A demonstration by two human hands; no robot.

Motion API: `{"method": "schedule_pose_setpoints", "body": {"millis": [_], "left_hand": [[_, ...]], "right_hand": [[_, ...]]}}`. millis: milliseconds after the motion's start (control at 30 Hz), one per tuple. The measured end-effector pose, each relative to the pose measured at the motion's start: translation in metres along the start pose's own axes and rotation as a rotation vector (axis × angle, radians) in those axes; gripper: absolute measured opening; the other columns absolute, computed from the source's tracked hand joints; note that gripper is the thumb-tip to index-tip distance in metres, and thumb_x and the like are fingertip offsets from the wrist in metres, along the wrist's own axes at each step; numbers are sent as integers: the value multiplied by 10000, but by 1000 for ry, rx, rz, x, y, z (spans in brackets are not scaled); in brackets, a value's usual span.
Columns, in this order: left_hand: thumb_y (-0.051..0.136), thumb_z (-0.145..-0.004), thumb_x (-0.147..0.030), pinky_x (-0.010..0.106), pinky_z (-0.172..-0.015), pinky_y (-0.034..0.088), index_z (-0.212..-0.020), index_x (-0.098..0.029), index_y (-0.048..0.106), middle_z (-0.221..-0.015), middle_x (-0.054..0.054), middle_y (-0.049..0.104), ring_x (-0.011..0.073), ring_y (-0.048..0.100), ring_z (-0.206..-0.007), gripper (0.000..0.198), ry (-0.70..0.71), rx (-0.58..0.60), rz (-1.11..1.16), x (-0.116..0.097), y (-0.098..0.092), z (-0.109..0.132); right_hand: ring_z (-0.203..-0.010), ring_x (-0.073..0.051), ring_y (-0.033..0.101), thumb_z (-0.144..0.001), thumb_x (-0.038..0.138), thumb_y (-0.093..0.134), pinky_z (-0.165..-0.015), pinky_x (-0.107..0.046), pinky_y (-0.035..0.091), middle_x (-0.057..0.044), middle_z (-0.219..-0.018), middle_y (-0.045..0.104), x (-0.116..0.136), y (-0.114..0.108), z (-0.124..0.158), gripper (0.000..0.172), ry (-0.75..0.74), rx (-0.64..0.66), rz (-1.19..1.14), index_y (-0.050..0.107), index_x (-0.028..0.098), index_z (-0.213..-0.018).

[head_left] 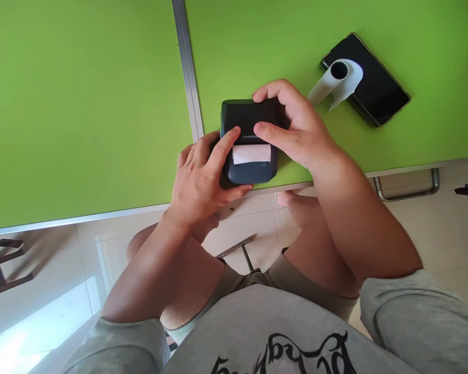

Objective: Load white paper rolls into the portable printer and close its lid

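Note:
A small dark label printer (pixel 249 172) sits near the front edge of the green table, with a pale pinkish strip of label paper (pixel 251 154) coming out of its slot. My left hand (pixel 205 174) wraps around its left side, the index fingertip on the black lid and the thumb along the front. From the right, my right hand (pixel 292 124) grips the lid, thumb on top and fingers curled over the far edge. Both hands are closed on the printer. The underside and back of the printer are hidden.
To the right, a white paper roll (pixel 323 85) with a loose end lies against a black phone (pixel 370 83). A metal strip (pixel 187 67) divides the green tabletop (pixel 89 104). Below the table edge are a metal bar (pixel 407 195) and a tiled floor.

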State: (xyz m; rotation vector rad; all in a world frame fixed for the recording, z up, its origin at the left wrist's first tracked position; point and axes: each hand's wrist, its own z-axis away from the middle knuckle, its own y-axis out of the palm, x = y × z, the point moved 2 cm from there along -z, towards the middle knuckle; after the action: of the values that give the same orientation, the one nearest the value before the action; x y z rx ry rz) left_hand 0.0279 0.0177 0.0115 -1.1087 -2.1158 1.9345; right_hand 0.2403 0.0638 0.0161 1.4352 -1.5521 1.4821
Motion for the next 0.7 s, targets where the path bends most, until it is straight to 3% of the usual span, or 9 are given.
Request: {"method": "schedule_pose_setpoints", "body": {"millis": [100,267,367,467,600,700], "left_hand": [[520,-783,-872,488,-1077,424,-1530,-267,383,-1446,146,541,353,550,-1303,971,-15,10,15,0,-1,0],[497,-785,-882,506,-1070,435,-1506,-258,401,-1445,150,546,365,542,-1325,958,-16,6,36,-1,-2,-1],[509,-783,-875,529,-1115,405,-1542,-268,313,-1478,152,525,366,530,-1344,992,-58,-4,46,-2,-1,-1],[502,-746,-911,546,-1143,383,-1572,-235,239,-1488,182,510,378,528,-1342,1099,-101,21,44,-1,1,-2],[472,-693,-964,540,-1142,385,-1539,-196,331,-1459,199,529,404,512,-1352,1151,-121,67,51,2,1,-3],[470,-695,-964,523,-1126,403,-1526,-198,378,-1448,201,537,405,538,-1324,1134,-124,57,61,3,0,-2]], "right_hand": [[-999,-206,618,-784,468,748,-910,-369,539,-11,-1117,638,6,-6,-3,404,58,63,16,586,287,-1106],[-1001,-209,614,-792,366,688,-936,-379,529,-19,-1145,637,11,-3,-1,355,71,61,81,567,282,-1116],[-1108,-216,592,-848,408,588,-984,-379,512,-23,-1229,618,13,2,4,305,-4,-11,131,530,303,-1128],[-1182,-214,564,-908,449,527,-927,-353,529,-34,-1222,604,10,2,8,226,-51,-166,169,534,316,-1091],[-904,-200,588,-953,563,489,-787,-338,517,-36,-905,593,-4,1,7,276,30,-332,225,540,298,-1016],[-604,-160,431,-946,682,438,-663,-329,439,29,-611,394,-13,4,3,406,46,-343,204,520,286,-969]]}}
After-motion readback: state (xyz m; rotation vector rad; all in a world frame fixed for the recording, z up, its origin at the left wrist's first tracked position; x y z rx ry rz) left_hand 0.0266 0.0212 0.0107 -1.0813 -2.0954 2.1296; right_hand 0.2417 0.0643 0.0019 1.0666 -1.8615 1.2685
